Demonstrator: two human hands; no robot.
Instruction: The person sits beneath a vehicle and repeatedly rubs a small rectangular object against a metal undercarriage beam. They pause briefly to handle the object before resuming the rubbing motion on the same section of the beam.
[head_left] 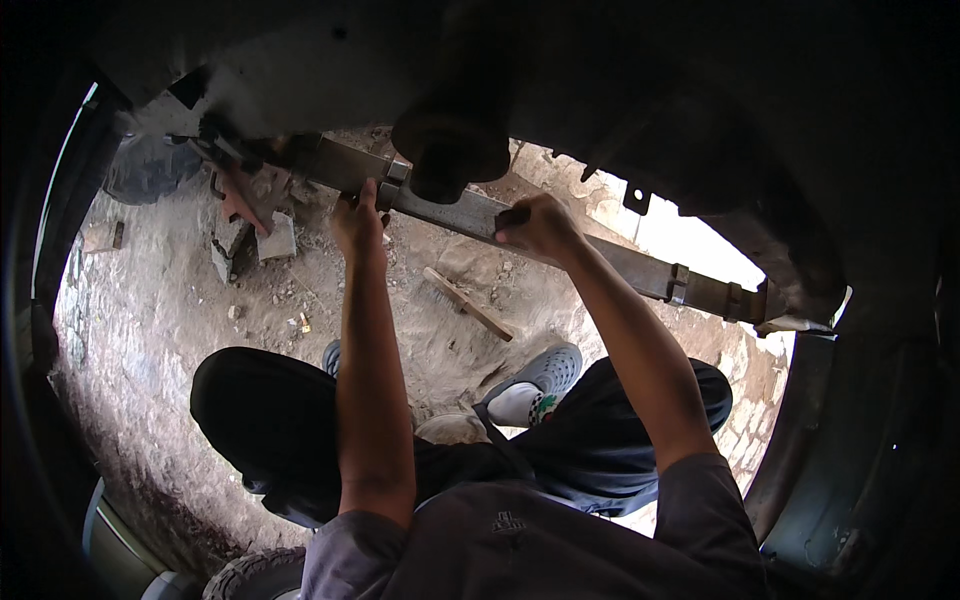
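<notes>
A long grey metal bar [450, 213] with bands around it, like a leaf spring, slopes across the view from upper left down to the right under a vehicle body. At a metal band [393, 180] on its left part, my left hand [360, 225] grips the bar's near edge, thumb up against it and fingers curled below. Farther right, my right hand [545, 228] is closed at the bar, its fingertips pinched by a small dark shape too dim to name. A second band [678, 284] circles the bar near its right end.
A dark round part [450, 150] hangs above the bar between my hands. Dark bodywork crowds overhead. On the dirt ground lie a wooden stick [468, 303] and blocks [276, 238] beside a reddish metal stand [240, 198]. A tyre [255, 575] is at lower left.
</notes>
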